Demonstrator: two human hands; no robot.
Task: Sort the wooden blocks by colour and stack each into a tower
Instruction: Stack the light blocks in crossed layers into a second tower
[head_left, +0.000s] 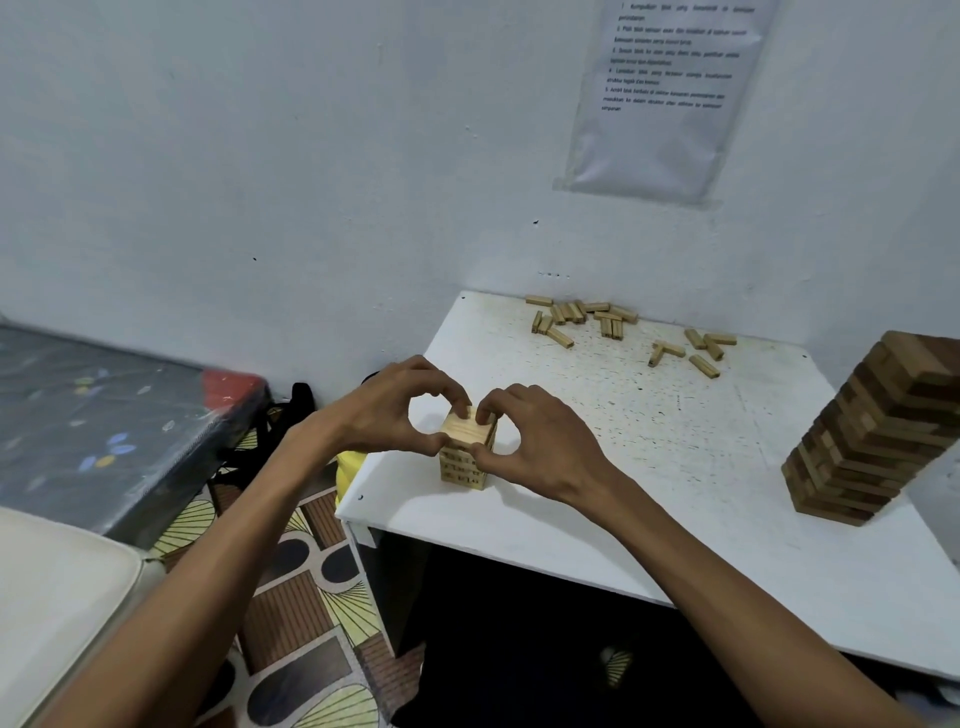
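A short tower of pale wooden blocks (464, 460) stands near the left front corner of the white table (675, 467). My left hand (395, 410) pinches its top layer from the left, thumb low and fingertips on top. My right hand (535, 436) pinches the same top layer from the right. Several loose pale blocks (582, 317) lie scattered at the back of the table, and a few more (696, 351) lie to their right. A tall tower of darker brown blocks (878, 434) stands at the right edge and leans slightly.
The table stands against a white wall with a printed sheet (670, 88) taped above it. Left of the table is a patterned floor mat (291, 597), a dark mattress (104, 421), a black bag (291, 415) and a yellow object (350, 467).
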